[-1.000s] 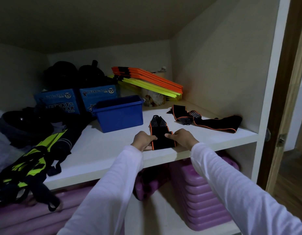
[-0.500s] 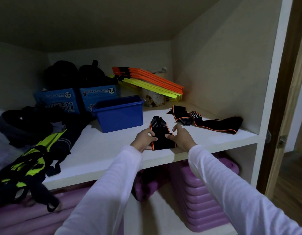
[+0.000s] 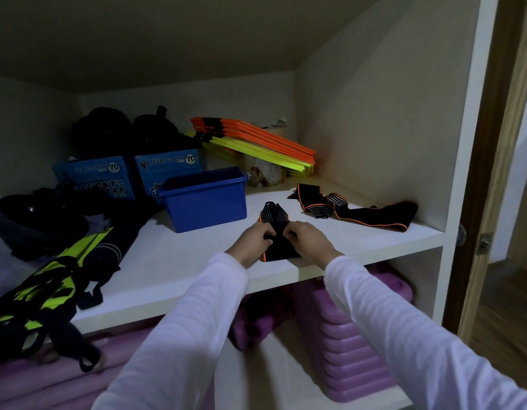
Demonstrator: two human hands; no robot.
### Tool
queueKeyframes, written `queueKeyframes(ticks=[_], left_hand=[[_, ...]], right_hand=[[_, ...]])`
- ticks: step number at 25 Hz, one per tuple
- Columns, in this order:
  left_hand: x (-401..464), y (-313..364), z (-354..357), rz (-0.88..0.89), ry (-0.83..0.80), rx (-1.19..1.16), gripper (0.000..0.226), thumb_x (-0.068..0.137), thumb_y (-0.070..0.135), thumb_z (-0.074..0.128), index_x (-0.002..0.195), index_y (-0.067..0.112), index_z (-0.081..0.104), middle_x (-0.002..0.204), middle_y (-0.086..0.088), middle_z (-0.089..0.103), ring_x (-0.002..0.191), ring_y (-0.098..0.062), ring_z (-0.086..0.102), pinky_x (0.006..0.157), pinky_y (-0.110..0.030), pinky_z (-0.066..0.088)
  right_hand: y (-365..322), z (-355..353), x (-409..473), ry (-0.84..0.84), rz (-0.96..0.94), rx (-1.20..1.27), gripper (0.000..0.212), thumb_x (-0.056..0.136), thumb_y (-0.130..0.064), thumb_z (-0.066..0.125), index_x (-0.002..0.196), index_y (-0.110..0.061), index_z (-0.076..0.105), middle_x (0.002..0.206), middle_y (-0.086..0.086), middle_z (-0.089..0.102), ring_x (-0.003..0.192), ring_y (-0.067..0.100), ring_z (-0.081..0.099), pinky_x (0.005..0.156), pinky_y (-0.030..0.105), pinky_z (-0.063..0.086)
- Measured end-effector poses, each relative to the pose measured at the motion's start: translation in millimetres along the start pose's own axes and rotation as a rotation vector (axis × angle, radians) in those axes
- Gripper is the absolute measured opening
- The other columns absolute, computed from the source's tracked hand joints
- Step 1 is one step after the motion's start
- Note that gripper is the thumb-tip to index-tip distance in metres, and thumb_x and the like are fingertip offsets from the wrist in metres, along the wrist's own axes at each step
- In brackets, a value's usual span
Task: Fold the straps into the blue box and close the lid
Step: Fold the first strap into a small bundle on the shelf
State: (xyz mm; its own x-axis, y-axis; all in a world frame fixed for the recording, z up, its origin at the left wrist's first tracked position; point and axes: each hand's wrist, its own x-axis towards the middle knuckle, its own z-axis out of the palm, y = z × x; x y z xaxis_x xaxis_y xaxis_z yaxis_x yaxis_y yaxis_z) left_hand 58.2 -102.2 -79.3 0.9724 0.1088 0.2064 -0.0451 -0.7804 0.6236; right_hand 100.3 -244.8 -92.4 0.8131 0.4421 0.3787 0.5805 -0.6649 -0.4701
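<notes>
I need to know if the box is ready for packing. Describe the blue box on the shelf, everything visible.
The blue box is a rectangular bin, apparently smooth plastic, with a flared rim and slightly tapering walls. It stands upright on the white shelf, open at the top with no lid on it; its inside is too dark to tell what it holds. Printed blue cartons stand right behind it; contact cannot be told. Neither hand touches it.

Both hands are hiding the middle of the folded black orange-edged strap (image 3: 273, 216). The open blue plastic box (image 3: 206, 199) is hiding its own inside. The neon-yellow and black vest (image 3: 49, 279) is running off the left edge.
</notes>
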Motion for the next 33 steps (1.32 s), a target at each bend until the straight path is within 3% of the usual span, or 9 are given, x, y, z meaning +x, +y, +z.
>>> queueKeyframes(ticks=[6,10,13,16,19,22,28,31,33], left_hand=[[-2,2,2,-0.064,-0.011,-0.001,0.031,0.097,0.008,0.041,0.121,0.002,0.058,0.128,-0.016,0.058,0.109,-0.029,0.058,0.079,-0.029,0.047],[-13,9,-5,-0.112,-0.154,-0.09,0.046,0.089,0.013,0.06,0.134,0.005,0.049,0.126,-0.009,0.055,0.09,-0.009,0.056,0.06,0.001,0.043],[-19,7,-8,-0.084,-0.199,0.003,0.066,0.083,0.011,0.065,0.143,0.013,0.037,0.135,-0.007,0.05,0.109,-0.014,0.053,0.073,-0.004,0.041],[-19,4,-5,-0.127,-0.166,-0.182,0.056,0.084,0.0,0.057,0.138,0.01,0.046,0.119,-0.009,0.055,0.094,-0.014,0.055,0.062,-0.006,0.048],[-23,6,-8,-0.158,-0.16,-0.317,0.03,0.084,-0.004,0.054,0.111,0.006,0.061,0.089,-0.005,0.057,0.074,-0.008,0.056,0.057,-0.007,0.049],[-27,10,-13,-0.16,-0.157,-0.323,0.012,0.083,-0.004,0.054,0.086,0.006,0.059,0.074,-0.003,0.053,0.064,-0.008,0.052,0.047,-0.004,0.046],[-31,12,-15,-0.138,-0.108,-0.3,0.022,0.084,-0.002,0.056,0.067,0.012,0.053,0.069,-0.004,0.051,0.058,-0.008,0.049,0.041,-0.003,0.041],[-30,8,-14,-0.157,-0.085,-0.41,0.012,0.084,-0.003,0.055,0.077,0.006,0.058,0.075,-0.006,0.057,0.066,-0.011,0.055,0.05,-0.005,0.048],[-27,4,-13,-0.18,-0.08,-0.542,0.007,0.084,-0.003,0.055,0.086,0.001,0.061,0.085,-0.013,0.061,0.078,-0.019,0.062,0.069,-0.019,0.057]], right_hand=[[9,-10,-6,-0.213,0.089,0.081,0.046,0.084,-0.034,0.06,0.125,-0.015,0.053,0.115,0.013,0.06,0.109,0.029,0.058,0.092,0.037,0.046],[8,-15,-12,-0.29,0.118,0.104,0.06,0.068,-0.035,0.068,0.124,-0.025,0.048,0.112,0.008,0.06,0.104,0.027,0.06,0.09,0.037,0.051],[3,-16,-13,-0.249,0.078,0.091,0.051,0.075,-0.029,0.068,0.121,-0.018,0.051,0.11,0.01,0.064,0.101,0.026,0.061,0.081,0.029,0.046],[0,-20,-15,-0.22,0.072,0.151,0.04,0.079,-0.026,0.066,0.116,-0.014,0.056,0.102,0.006,0.064,0.093,0.021,0.056,0.078,0.024,0.039],[-3,-22,-13,-0.182,0.094,0.178,0.031,0.083,-0.028,0.061,0.111,-0.016,0.06,0.093,0.001,0.056,0.088,0.018,0.05,0.075,0.024,0.036],[-7,-21,-15,-0.138,0.102,0.204,0.019,0.084,-0.029,0.06,0.101,-0.021,0.061,0.09,0.001,0.055,0.087,0.018,0.049,0.061,0.023,0.035],[-7,-18,-18,-0.089,0.154,0.25,0.015,0.084,-0.033,0.06,0.088,-0.021,0.052,0.09,0.003,0.057,0.086,0.019,0.052,0.073,0.025,0.036],[-4,-15,-18,-0.079,0.18,0.305,0.018,0.086,-0.033,0.059,0.084,-0.017,0.052,0.089,0.004,0.058,0.085,0.02,0.053,0.064,0.025,0.038],[-3,-14,-19,-0.076,0.202,0.35,0.02,0.086,-0.032,0.059,0.079,-0.014,0.053,0.086,0.005,0.058,0.082,0.021,0.052,0.055,0.021,0.035]])
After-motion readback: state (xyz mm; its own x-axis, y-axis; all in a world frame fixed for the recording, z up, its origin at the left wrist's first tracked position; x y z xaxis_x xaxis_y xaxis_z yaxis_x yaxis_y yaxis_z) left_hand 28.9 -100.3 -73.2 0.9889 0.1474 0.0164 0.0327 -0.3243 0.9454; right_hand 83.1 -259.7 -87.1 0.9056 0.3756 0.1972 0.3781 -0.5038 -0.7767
